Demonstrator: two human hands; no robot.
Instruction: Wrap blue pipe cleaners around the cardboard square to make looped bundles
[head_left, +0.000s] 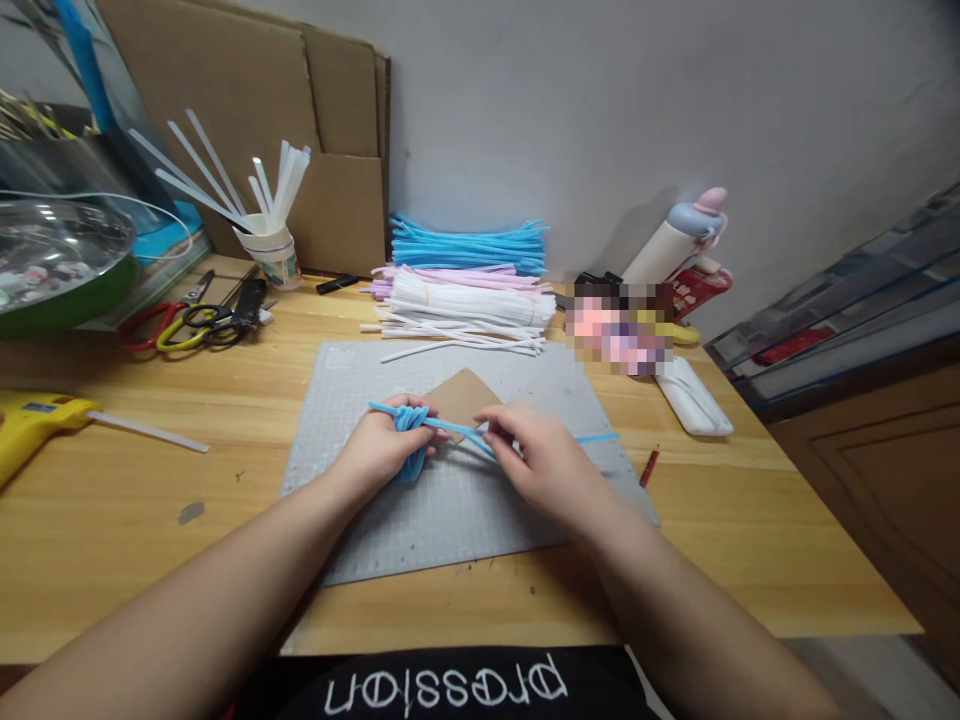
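A coil of blue pipe cleaner (411,420) is pinched in my left hand (386,440), its loops wound one over another near the thumb. From the coil, blue strands run rightward to my right hand (532,450), whose thumb and fingers close on them. One strand's free end pokes out past the right hand's far side. Beneath both hands lies a grey cutting mat (360,540). On the mat, behind the hands, rests a piece of brown cardboard (461,393), partly covered by the fingers.
Blue, pink and white pipe cleaners (465,305) are stacked against the wall. At left are scissors (176,325), a cup of white sticks (274,255), a yellow glue gun (45,425) and a green-sided metal bowl (67,275). A bottle (664,245) and white case (694,398) stand right.
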